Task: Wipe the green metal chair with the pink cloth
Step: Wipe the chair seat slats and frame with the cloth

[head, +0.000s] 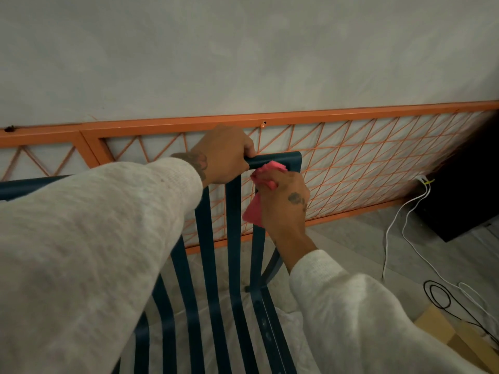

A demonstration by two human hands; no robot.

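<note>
Fingers (291,181) of right hand (286,206) curled round pink cloth (266,175), pressed to upper right corner of green metal chair (233,238) back. Left hand (224,155) grips top rail (272,159). Judgement: backrest corner in progress; slats, seat left. Orange lattice panel (351,168) behind.
</note>
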